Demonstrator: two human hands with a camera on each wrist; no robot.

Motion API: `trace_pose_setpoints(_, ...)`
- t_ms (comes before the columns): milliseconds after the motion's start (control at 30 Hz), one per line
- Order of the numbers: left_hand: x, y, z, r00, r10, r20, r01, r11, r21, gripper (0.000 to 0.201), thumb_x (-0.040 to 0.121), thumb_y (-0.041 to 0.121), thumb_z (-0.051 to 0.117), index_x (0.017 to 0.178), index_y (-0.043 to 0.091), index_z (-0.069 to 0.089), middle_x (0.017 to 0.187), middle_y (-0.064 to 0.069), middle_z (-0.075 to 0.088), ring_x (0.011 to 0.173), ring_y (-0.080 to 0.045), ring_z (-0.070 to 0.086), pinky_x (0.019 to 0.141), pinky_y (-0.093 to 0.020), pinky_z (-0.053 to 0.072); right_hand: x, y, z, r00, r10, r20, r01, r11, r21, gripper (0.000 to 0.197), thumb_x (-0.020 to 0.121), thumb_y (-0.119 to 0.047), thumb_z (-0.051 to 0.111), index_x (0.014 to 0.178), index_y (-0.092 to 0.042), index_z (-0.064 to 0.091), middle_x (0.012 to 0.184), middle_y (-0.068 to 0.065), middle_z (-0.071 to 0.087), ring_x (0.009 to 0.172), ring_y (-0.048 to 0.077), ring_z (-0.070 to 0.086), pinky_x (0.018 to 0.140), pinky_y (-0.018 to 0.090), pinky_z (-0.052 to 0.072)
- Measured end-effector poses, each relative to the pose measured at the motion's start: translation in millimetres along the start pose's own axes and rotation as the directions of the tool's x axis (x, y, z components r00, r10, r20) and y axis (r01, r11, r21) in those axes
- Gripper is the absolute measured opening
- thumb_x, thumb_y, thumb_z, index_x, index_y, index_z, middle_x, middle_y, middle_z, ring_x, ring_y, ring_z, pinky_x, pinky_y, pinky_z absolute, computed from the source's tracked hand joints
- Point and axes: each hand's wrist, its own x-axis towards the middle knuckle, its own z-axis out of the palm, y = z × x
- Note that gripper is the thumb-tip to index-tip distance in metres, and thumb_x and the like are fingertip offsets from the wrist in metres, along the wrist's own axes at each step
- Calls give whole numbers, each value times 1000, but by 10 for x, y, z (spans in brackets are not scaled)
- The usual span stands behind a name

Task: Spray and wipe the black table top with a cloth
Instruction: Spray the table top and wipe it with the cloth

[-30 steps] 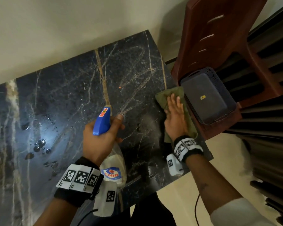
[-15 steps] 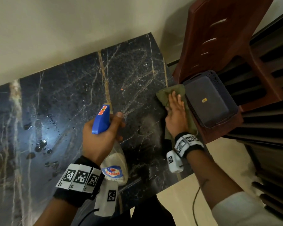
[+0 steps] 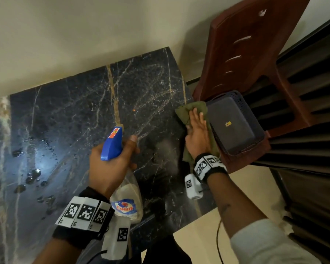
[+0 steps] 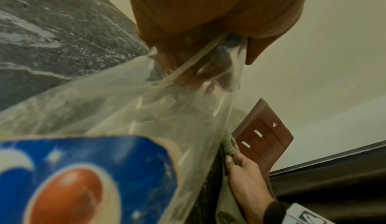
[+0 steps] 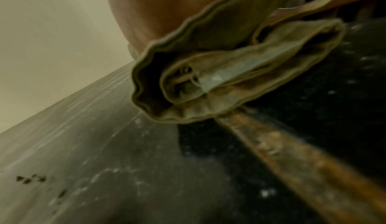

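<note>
Head view: your left hand (image 3: 111, 166) grips the spray bottle (image 3: 126, 199); your right hand (image 3: 197, 134), fingers flat, presses the green cloth (image 3: 185, 111) on the black table top (image 3: 74, 115).

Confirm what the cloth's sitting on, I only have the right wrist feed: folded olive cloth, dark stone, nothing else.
Observer: The olive cloth lies at the right edge of the black marble table top, right hand flat on top of it.
Operator: Left hand doing anything?
Observer: The left hand holds a Colin spray bottle above the table, blue trigger head pointing away from the person.
Operator: Any spray down already?
Observer: Droplets sit on the left part of the top, far from the cloth.
Operator: Anything close beside the cloth?
Observer: A dark plastic basket on a brown plastic chair, right next to the table edge.
</note>
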Motion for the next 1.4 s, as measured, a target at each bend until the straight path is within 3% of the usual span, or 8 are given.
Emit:
trace_pose_setpoints(100, 20, -17, -20, 1000, -16, -18, 16, 1000, -7, 24, 93, 29, 67, 85, 7, 71, 76, -7, 74, 55, -13, 67, 47, -19, 53, -97, -258, 176, 1000, 2, -10, -3, 1000, -28, 64, 98, -1, 46, 157, -12, 24, 167, 5, 12, 155, 25, 3, 126, 39, 1)
trace_pose_setpoints(300, 75, -23, -73, 1000, 4, -24, -3, 1000, 31, 28, 94, 28, 67, 83, 2, 70, 75, -8, 73, 53, -12, 66, 46, -14, 49, -276, -286, 249, 892, -378, 248, 385, 923, 18, 79, 86, 10, 51, 157, -15, 27, 165, -2, 18, 154, 17, 7, 126, 40, 9)
trace_pose_setpoints(433, 198, -28, -141, 998, 8, -67, -5, 999, 38, 31, 93, 32, 70, 81, 4, 71, 73, -7, 74, 56, -25, 70, 48, -23, 54, 132, -144, 1, 985, -149, 83, 154, 986, -62, 66, 93, 4, 45, 156, -12, 30, 165, 3, 21, 154, 23, 11, 124, 43, 13)
trace_pose_setpoints(567, 333, 1, -204, 995, -5, -102, 5, 1000, -3, 32, 91, 34, 73, 77, 6, 71, 73, -8, 74, 55, -27, 67, 55, -34, 56, 163, -423, 231, 999, 24, -33, -26, 999, -48, 61, 99, -2, 44, 156, -10, 27, 166, 8, 16, 154, 28, 7, 125, 45, 10)
trace_pose_setpoints(767, 422, 71, -208, 994, 31, -106, -30, 1000, 4, 46, 86, 50, 72, 81, 4, 72, 73, -11, 74, 58, -25, 69, 58, -36, 58, -233, -573, 477, 894, -388, 225, 410, 910, -57, 82, 83, 6, 56, 157, -14, 26, 166, 1, 16, 155, 20, 5, 125, 35, 0)
trace_pose_setpoints(1000, 398, 40, -328, 994, 39, -106, -38, 999, 14, 42, 84, 50, 71, 80, 8, 72, 76, -9, 76, 64, -28, 73, 58, -35, 61, 410, -341, 204, 998, 0, -63, -2, 999, -42, 64, 93, 4, 47, 154, -9, 32, 165, 7, 22, 153, 27, 14, 124, 46, 15)
trace_pose_setpoints(1233, 406, 32, -311, 996, 33, -78, -31, 999, 33, 46, 86, 49, 69, 82, 3, 71, 76, -7, 76, 56, -26, 70, 52, -29, 56, -177, -565, 424, 910, -351, 221, 367, 930, -31, 82, 84, 6, 55, 157, -15, 26, 167, 0, 15, 155, 19, 2, 126, 38, 1)
trace_pose_setpoints(1400, 430, 46, -258, 997, 40, -68, -38, 999, 27, 46, 88, 48, 70, 80, 3, 70, 74, -10, 74, 58, -29, 68, 57, -39, 59, 266, -387, 250, 983, -176, 55, 173, 983, 52, 67, 91, 6, 47, 154, -13, 34, 164, 2, 24, 154, 23, 12, 125, 42, 11)
